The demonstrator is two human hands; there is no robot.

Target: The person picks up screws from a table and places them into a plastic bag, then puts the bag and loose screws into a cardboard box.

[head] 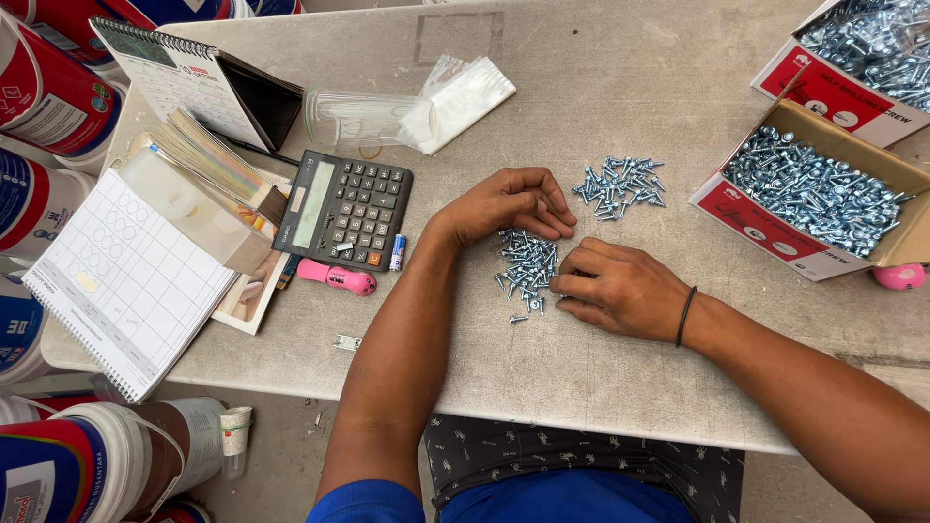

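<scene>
Both hands work a small pile of screws at the middle of the bench. The left hand curls loosely over the pile; the right hand pinches at its edge. A second, sorted-looking cluster lies just beyond, and two open boxes toward the right edge remain full, so much seems left.

Person wears bright blue short-sleeved shirt; sleeve edge shows at left upper arm. Below shirt, dark shorts or trousers with small pale repeated pattern. Forearms bare. Left hand without ring or band. Right hand bare too; thin black band around right wrist.
</scene>
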